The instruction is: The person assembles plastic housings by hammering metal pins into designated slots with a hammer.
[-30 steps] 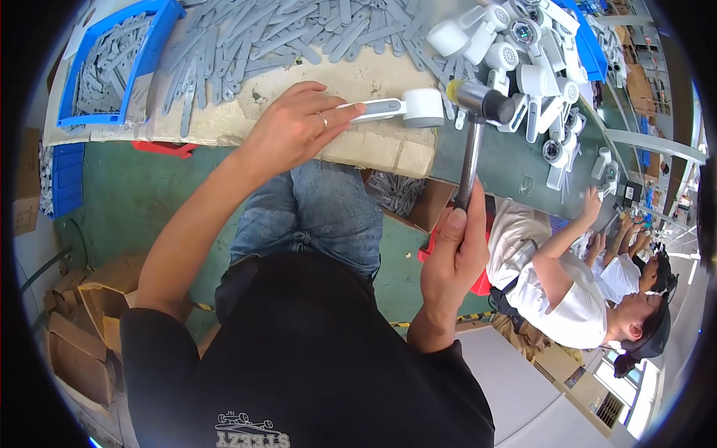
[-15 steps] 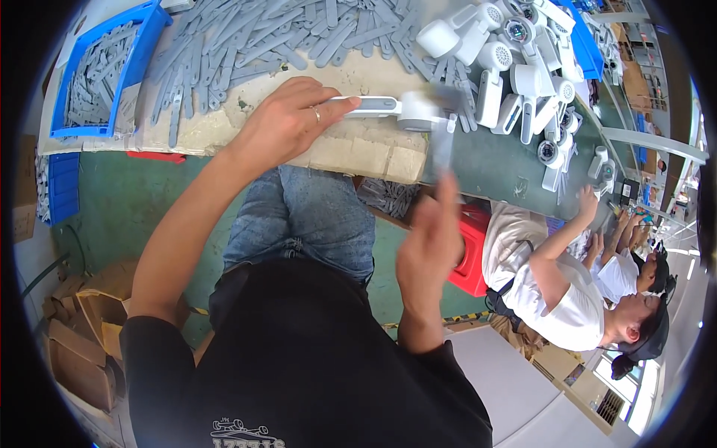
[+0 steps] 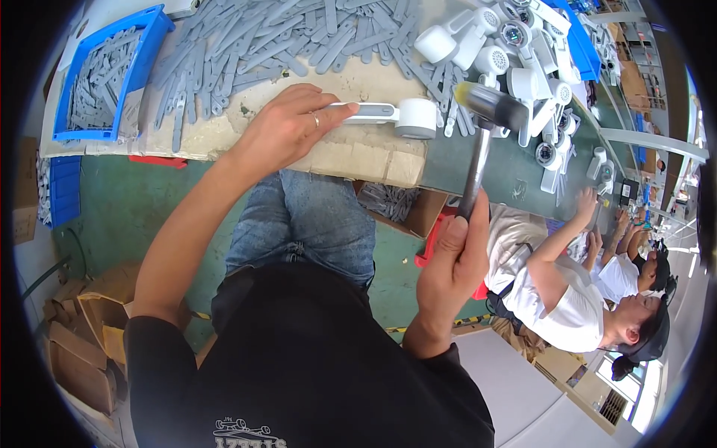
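My left hand is closed round the handle of a white handheld device, which lies sideways on the table's near edge. The device has a round, drum-like head at its right end and a grey strip along the handle. Part of the handle is hidden under my fingers. In my right hand I grip a hammer by the lower end of its metal-coloured handle. Its head, yellow at one end and black at the other, is raised to the right of the device, apart from it.
Loose grey strips heap along the back of the table. A blue bin of strips stands at left. Several white devices pile up at back right. A co-worker sits to the right; an open carton is below.
The hammer has swung right and away from the device's round head, and my right hand has moved slightly right with it. My left hand and the device have barely moved.
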`<state>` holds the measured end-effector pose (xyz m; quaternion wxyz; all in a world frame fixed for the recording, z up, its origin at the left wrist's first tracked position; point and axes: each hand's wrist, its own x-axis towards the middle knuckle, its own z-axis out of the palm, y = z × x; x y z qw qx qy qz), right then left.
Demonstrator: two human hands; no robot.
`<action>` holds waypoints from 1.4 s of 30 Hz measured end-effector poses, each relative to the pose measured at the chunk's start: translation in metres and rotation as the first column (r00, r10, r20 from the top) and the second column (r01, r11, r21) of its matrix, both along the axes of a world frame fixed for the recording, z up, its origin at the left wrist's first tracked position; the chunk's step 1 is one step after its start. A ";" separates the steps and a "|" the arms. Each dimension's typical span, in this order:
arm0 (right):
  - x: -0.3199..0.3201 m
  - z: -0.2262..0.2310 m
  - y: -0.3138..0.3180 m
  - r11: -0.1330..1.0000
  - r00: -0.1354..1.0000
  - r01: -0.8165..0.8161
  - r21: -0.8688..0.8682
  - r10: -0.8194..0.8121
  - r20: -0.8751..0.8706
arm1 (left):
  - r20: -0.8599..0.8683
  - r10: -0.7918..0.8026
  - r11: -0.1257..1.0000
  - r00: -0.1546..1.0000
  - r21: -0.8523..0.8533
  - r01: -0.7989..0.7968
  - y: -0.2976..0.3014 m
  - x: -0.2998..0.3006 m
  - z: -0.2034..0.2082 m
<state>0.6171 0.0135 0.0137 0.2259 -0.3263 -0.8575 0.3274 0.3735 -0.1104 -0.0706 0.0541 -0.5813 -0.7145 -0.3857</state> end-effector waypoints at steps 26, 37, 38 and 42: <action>-0.014 -0.006 -0.009 0.962 0.953 -0.229 0.148 0.190 0.236 | 0.383 0.126 0.988 0.915 -0.133 -0.080 -0.005 0.003 -0.013; -0.021 -0.020 -0.024 0.947 0.961 -0.275 0.168 0.274 0.033 | 0.426 0.229 0.969 0.875 -0.182 -0.165 -0.004 0.005 -0.019; -0.022 -0.019 -0.025 0.932 0.942 -0.307 0.194 0.269 0.198 | 0.455 0.197 0.978 0.868 -0.149 -0.143 -0.004 0.003 -0.020; -0.024 -0.026 -0.025 0.931 0.928 -0.319 0.176 0.270 0.257 | 0.425 0.181 0.983 0.887 -0.079 -0.163 -0.002 0.006 -0.026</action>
